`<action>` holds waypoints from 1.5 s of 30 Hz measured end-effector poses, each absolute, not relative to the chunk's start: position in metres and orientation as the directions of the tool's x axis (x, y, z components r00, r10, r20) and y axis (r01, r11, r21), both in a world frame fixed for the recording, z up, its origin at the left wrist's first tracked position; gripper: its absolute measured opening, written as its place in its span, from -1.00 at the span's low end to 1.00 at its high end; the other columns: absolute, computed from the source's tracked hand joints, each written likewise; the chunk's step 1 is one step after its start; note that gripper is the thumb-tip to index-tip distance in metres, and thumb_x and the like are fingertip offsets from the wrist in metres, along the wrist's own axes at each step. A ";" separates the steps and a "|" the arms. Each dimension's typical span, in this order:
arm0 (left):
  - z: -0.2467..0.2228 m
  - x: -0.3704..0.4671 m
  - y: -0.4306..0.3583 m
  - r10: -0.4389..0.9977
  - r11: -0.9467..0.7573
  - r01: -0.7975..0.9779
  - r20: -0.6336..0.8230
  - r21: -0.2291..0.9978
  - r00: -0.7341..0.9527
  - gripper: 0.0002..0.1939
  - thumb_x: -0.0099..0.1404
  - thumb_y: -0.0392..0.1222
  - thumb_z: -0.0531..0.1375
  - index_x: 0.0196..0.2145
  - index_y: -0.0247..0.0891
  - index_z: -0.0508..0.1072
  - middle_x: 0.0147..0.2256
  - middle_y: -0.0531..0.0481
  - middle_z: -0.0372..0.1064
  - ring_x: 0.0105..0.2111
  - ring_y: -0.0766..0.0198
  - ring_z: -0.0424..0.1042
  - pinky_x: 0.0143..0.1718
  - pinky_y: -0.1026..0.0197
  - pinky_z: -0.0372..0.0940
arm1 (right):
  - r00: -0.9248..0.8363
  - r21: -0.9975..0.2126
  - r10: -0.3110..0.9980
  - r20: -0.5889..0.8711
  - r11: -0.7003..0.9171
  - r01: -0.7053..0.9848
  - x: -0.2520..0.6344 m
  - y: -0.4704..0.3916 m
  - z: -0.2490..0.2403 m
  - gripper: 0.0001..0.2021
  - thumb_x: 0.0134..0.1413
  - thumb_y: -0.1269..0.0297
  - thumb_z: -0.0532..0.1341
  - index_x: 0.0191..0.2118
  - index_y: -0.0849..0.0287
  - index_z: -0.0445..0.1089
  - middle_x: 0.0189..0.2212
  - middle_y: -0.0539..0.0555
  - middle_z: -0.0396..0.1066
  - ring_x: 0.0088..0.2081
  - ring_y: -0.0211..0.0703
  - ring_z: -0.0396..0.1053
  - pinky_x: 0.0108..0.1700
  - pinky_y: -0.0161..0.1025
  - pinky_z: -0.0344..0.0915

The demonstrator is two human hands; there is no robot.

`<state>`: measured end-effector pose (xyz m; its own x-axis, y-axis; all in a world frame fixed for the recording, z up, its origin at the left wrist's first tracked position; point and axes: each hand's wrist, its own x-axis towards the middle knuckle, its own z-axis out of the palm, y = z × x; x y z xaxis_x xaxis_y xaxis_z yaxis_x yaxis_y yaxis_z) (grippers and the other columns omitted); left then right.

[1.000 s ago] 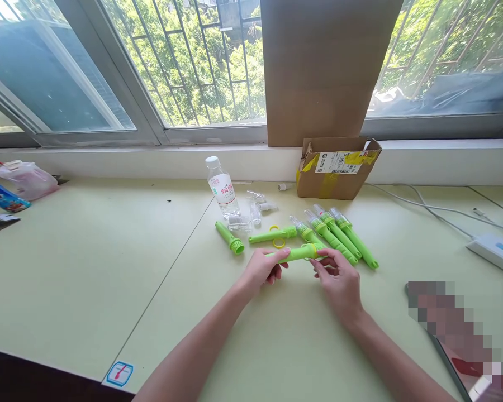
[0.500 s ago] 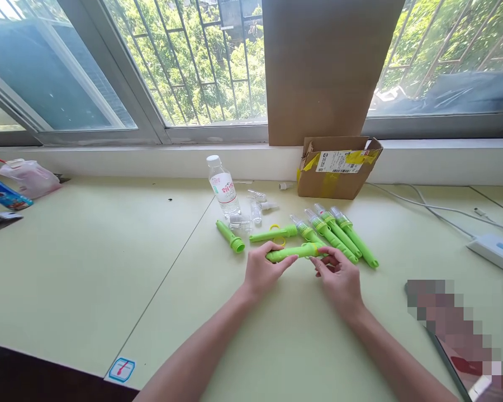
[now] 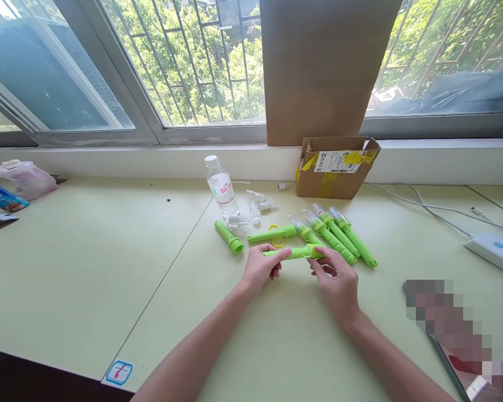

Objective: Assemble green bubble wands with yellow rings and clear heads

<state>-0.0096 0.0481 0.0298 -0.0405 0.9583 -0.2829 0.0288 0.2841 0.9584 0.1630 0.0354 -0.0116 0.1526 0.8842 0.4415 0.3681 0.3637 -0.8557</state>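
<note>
My left hand (image 3: 261, 265) is closed round the left part of a green tube (image 3: 297, 253). At the tube's right end, by a yellow ring (image 3: 314, 251), the fingers of my right hand (image 3: 336, 279) pinch it. Behind it lie another green tube (image 3: 270, 234) and loose yellow rings (image 3: 278, 242). A short green tube (image 3: 228, 237) rests to the left. Several green tubes with clear tips (image 3: 352, 235) lie side by side at the right, partly behind my right hand. Clear plastic pieces (image 3: 255, 213) are scattered beyond.
A water bottle (image 3: 222, 188) stands behind the parts, with a cardboard box (image 3: 335, 170) near the wall. On the right are a power strip (image 3: 492, 251), white cables and a phone-like device (image 3: 444, 357), partly pixelated. Bags and packets (image 3: 25, 178) lie far left.
My left thumb and fingers have shifted along the held tube and wrap it more closely. My right fingers have moved slightly at the ringed end. The view has shifted slightly.
</note>
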 end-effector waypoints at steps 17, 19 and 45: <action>0.016 -0.003 0.037 0.961 -0.276 0.765 0.190 0.582 0.202 -0.82 0.20 -0.09 0.13 -0.49 -0.18 0.25 -0.63 0.10 0.19 -0.62 0.28 0.21 -0.55 0.26 -0.06 | 0.083 -0.758 0.797 0.598 0.529 0.381 0.159 0.030 -0.006 -0.70 0.13 0.39 0.21 0.00 0.07 0.39 0.01 0.15 0.36 -0.39 -0.21 0.47 -0.40 -0.15 0.55; 0.015 -0.004 0.039 0.969 -0.244 0.776 0.184 0.581 0.167 -0.87 0.16 -0.17 0.13 -0.46 -0.17 0.21 -0.61 0.11 0.17 -0.61 0.27 0.21 -0.54 0.26 -0.07 | 0.089 -0.759 0.799 0.595 0.522 0.390 0.159 0.030 -0.005 -0.71 0.13 0.38 0.21 -0.01 0.08 0.38 0.01 0.16 0.36 -0.38 -0.20 0.47 -0.41 -0.15 0.54; 0.006 -0.004 0.049 0.971 -0.100 0.658 0.217 0.746 -0.098 -0.89 0.27 -0.12 0.09 -0.36 -0.17 0.22 -0.60 0.16 0.19 -0.62 0.31 0.21 -0.54 0.29 -0.01 | -0.015 -0.755 0.826 0.563 0.522 0.397 0.157 0.049 0.002 -0.59 0.20 0.24 0.15 -0.64 0.13 0.06 -0.66 -0.06 0.14 -0.58 -0.30 0.12 -0.48 -0.28 0.13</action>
<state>-0.0036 0.0489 0.0063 -0.0977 0.9714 0.2166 0.6581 -0.1002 0.7462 0.1566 0.0493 0.0025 -0.0147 0.8261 0.5634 0.3974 0.5219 -0.7548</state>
